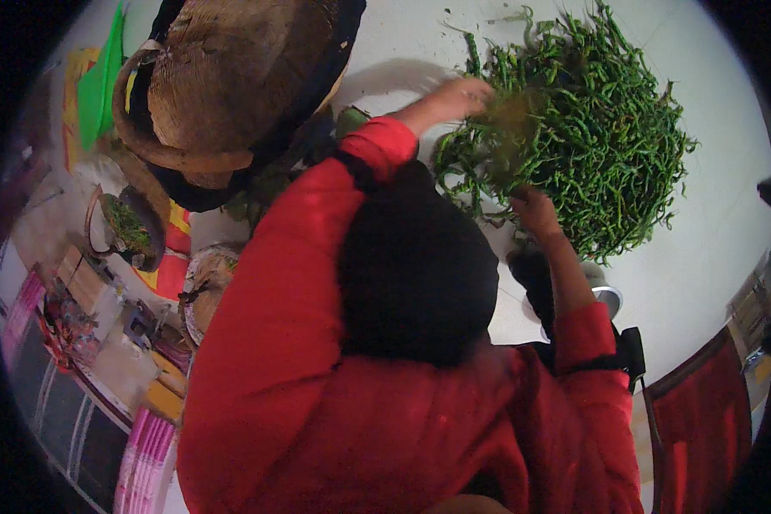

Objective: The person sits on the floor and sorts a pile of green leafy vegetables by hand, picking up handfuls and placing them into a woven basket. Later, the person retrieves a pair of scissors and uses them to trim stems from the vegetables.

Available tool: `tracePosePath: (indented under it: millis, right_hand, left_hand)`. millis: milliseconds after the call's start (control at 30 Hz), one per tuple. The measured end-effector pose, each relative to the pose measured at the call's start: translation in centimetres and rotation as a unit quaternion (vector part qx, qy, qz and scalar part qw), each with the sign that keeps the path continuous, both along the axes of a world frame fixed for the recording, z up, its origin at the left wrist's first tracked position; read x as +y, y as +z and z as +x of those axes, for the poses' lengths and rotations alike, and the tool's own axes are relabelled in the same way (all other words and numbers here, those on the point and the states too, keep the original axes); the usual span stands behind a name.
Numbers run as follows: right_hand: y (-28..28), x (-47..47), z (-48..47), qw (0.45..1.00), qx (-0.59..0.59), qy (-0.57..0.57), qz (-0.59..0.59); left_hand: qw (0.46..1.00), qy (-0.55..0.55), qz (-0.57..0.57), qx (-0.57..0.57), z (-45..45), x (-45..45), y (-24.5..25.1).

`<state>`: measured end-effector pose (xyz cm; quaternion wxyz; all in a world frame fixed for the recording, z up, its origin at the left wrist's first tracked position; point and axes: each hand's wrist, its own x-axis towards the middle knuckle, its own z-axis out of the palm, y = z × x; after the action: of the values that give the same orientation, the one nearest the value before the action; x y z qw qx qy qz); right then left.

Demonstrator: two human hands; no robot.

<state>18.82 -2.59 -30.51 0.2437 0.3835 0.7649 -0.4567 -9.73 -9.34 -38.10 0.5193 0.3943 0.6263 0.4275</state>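
A large heap of slender green chilli peppers (604, 135) lies spread on a white surface (726, 193). My left hand (459, 99), blurred by motion, is at the heap's left edge, over some looser peppers. Its fingertips are smeared, so whether anything is in them does not show. My right hand (536, 209) is at the heap's near edge with its fingers bent and pointing left. What lies under those fingers is hidden. A red sleeve covers each forearm, and a rounded black form (417, 270) sits between my arms.
A big woven basket (238, 83) with a thick rim stands at the upper left. Below it are a small container (157, 241) with green bits and a round basket (199, 302). A metal vessel (610, 299) is beside my right forearm. A green sheet (99, 90) stands far left.
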Motion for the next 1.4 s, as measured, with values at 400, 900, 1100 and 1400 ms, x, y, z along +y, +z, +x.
tracePosePath:
  millis: [400,900,1100,1400]
  right_hand:
    - [0.1,-1.2,0.0,0.999,-0.009,-0.034,-0.035]
    - [0.9,-1.0,-0.8,0.998,0.052,-0.037,0.010]
    - [0.5,-1.1,0.1,0.999,0.039,-0.018,0.003]
    - [1.0,-0.4,-0.4,0.991,0.105,-0.081,0.005]
  left_hand:
    - [0.888,-0.110,-0.162,0.417,0.3,-7.8,-3.7]
    - [0.940,-0.109,-0.117,0.301,-2.0,-8.4,0.3]
    - [0.858,-0.237,-0.166,0.425,-0.4,-8.8,-2.1]
    - [0.994,0.020,-0.102,0.044,-1.4,-5.0,2.9]
